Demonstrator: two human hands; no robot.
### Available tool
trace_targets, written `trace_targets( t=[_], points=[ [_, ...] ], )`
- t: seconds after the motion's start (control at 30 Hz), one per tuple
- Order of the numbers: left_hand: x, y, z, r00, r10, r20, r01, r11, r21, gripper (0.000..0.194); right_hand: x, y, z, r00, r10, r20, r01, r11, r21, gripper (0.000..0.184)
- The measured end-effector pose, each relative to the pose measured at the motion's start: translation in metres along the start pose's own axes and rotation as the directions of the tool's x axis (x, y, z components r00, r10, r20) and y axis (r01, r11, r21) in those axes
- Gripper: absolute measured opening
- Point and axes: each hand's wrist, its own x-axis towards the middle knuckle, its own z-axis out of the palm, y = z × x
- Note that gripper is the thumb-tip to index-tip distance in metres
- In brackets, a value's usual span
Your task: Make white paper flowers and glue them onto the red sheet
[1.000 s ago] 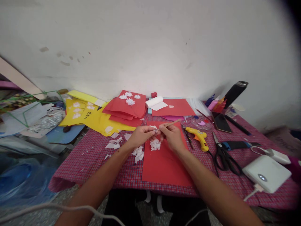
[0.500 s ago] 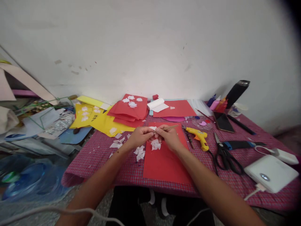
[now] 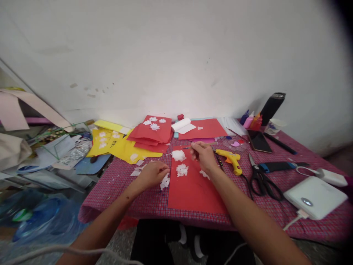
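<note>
My right hand [image 3: 203, 156] is closed around a thin paintbrush [image 3: 207, 144], its tip pointing left over the red sheet [image 3: 193, 193]. A white crumpled-paper flower [image 3: 178, 155] lies on the sheet just left of that hand. Below it is a second cluster of white paper pieces [image 3: 182, 170], and a third [image 3: 204, 174] shows partly behind my right wrist. Left of the sheet, my left hand [image 3: 153, 173] hovers with curled fingers at a small pile of torn white paper [image 3: 164, 182]; anything between the fingertips is hidden.
Right of the sheet lie a yellow glue gun [image 3: 231, 158], black scissors [image 3: 263, 181], a blue-black cutter [image 3: 277, 166] and a white power bank [image 3: 316, 197]. A black bottle [image 3: 273, 107] stands behind. Red cards with white flowers [image 3: 150, 134] and yellow paper [image 3: 132, 147] lie back left.
My hands have moved apart. The left went left and down to the paper scraps; the right moved slightly right with the brush. The upper white flower now lies uncovered. The view has shifted slightly.
</note>
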Motion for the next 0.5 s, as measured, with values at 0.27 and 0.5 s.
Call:
trace_targets(
  t=[0.27,0.5],
  points=[
    [0.039,-0.005,0.009,0.983,0.114,-0.141,-0.107,0.993,0.055,0.021,0.004,0.005,-0.003,0.999,-0.013,-0.043,0.012,1.0,-0.014,0.025],
    [0.079,0.007,0.032,0.992,0.119,-0.039,-0.096,0.922,0.375,0.016,0.006,0.009,-0.004,0.998,-0.025,-0.062,0.021,0.998,-0.053,0.028]
  ],
)
